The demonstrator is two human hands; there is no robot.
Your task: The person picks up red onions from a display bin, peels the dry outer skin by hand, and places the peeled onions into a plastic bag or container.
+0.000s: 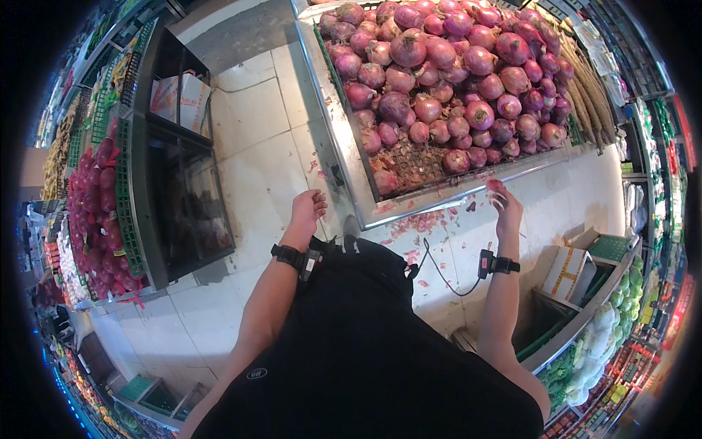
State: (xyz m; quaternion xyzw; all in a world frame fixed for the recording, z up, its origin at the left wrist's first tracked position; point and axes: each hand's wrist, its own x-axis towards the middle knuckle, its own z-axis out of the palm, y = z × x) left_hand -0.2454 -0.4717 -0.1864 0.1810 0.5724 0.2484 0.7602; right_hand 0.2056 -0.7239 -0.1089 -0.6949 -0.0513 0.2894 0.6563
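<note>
A heap of red onions (439, 82) fills most of the black crate set in a metal-edged display stand (351, 159). Near the front corner, the crate's lattice bottom (411, 162) shows through among loose skins. My right hand (507, 208) is just off the stand's front edge, its fingertips on a reddish piece that looks like onion skin (493, 185). To the left of the stand, my left hand (309, 209) hangs over the floor with fingers loosely bent and nothing visible in it. Both wrists wear black straps with small devices.
Onion skins (419, 222) litter the tiled floor (258, 148) below the stand. Long brown roots (589, 93) lie beyond the onions. Bagged red produce (98, 214) sits on a left-hand stand. Behind my right arm are a carton (567, 274) and a vegetable shelf. A black cord loop (447, 280) hangs near my right wrist.
</note>
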